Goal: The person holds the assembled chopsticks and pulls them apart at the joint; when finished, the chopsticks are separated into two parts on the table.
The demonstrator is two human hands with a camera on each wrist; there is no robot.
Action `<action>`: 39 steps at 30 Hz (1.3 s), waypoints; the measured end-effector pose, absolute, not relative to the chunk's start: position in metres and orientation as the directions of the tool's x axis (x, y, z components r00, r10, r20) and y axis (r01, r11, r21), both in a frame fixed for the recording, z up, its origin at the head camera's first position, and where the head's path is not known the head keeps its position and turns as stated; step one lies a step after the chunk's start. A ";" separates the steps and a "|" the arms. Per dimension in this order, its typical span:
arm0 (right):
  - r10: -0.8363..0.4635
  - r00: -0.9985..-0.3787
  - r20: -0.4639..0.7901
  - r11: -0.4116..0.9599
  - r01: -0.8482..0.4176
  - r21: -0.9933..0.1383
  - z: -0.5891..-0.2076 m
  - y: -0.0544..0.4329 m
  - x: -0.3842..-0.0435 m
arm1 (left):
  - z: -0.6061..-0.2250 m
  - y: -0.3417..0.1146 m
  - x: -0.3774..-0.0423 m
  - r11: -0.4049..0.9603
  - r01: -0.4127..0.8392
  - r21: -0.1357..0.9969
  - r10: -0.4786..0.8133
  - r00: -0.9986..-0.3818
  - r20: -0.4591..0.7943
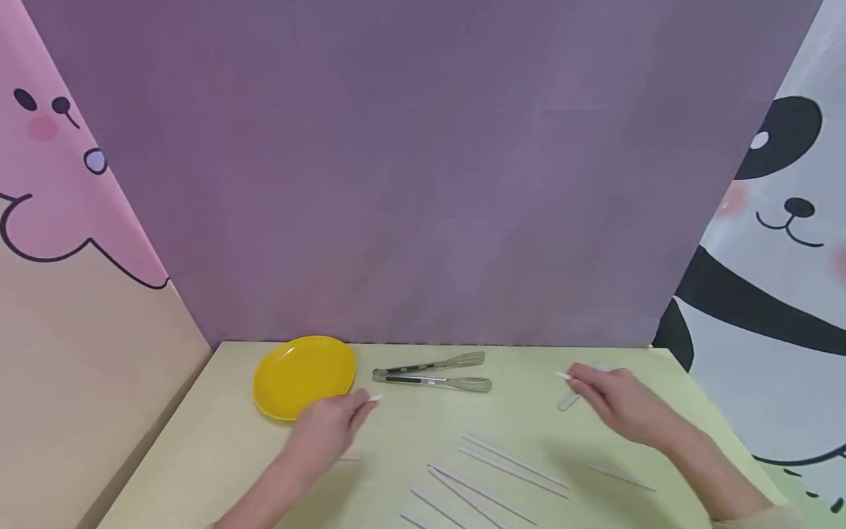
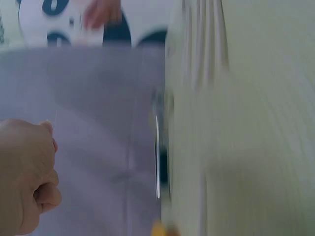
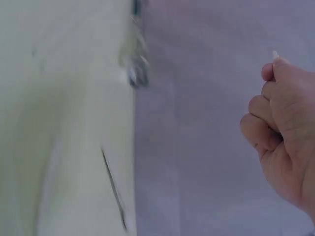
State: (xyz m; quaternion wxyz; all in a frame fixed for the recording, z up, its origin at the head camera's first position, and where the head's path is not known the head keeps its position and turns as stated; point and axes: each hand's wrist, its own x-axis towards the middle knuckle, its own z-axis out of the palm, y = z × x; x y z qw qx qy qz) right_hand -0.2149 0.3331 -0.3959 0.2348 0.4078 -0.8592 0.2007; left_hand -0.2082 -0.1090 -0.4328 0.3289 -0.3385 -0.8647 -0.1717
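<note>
My left hand (image 1: 327, 426) is raised over the table near the yellow plate, fingers curled, and pinches a small white piece (image 1: 375, 397) whose tip sticks out. My right hand (image 1: 621, 404), held up at the right side, pinches another small white piece (image 1: 563, 375); in the right wrist view its white tip (image 3: 275, 54) pokes out above the thumb. The rest of both pieces is hidden in the fingers. Between and below the hands, several thin white sticks (image 1: 515, 470) lie slanted on the table.
A yellow plate (image 1: 304, 375) stands at the back left. Metal tongs (image 1: 429, 373) lie spread at the back middle. Partly behind my right hand is a flat pale strip (image 1: 568, 402). One thin stick (image 1: 621, 478) lies apart at the right. A purple curtain (image 1: 423, 184) hangs behind the table.
</note>
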 end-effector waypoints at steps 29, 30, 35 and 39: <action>-0.565 -0.708 0.425 0.653 -0.698 -0.295 -0.459 0.409 -0.173 | -0.484 -0.193 -0.199 0.664 0.704 0.249 0.595 -0.701 0.394; -0.569 -0.713 0.410 0.649 -0.695 -0.308 -0.461 0.409 -0.173 | -0.485 -0.193 -0.200 0.666 0.696 0.270 0.593 -0.713 0.374; -0.585 -0.749 0.310 0.647 -0.662 -0.379 -0.466 0.407 -0.171 | -0.491 -0.191 -0.205 0.669 0.657 0.348 0.584 -0.754 0.301; -0.600 -0.770 0.216 0.650 -0.627 -0.430 -0.469 0.406 -0.169 | -0.495 -0.188 -0.210 0.684 0.625 0.377 0.574 -0.780 0.251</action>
